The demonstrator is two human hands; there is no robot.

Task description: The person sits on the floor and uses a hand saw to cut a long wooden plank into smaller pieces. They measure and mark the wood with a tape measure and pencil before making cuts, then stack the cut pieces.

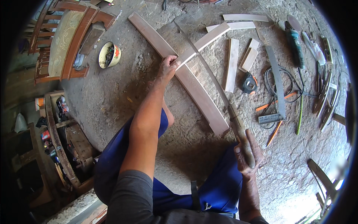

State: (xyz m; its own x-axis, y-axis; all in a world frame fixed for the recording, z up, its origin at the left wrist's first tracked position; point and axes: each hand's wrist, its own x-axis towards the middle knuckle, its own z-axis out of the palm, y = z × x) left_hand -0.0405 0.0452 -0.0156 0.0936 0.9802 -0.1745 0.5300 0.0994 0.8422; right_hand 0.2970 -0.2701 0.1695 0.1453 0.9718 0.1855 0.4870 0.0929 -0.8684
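Note:
My left hand (168, 68) is closed on the near end of a pale wooden strip (209, 40), which slants away to the right. Under it, a longer, wider board (201, 95) lies crosswise on the floor. The wooden handle of a handsaw (244, 143) is in my right hand (250, 158). Its narrow blade (209, 71) reaches up and left, passing over the strip to the right of my left hand. Whether the teeth touch the wood I cannot tell.
Short wood pieces (232, 65), a tape measure (249, 83), a metal square (276, 82), an orange pencil (275, 133) and an angle grinder (295, 44) lie on the right. A bowl (110, 55) and carved wooden furniture (67, 41) stand left, above a wooden tool box (61, 145).

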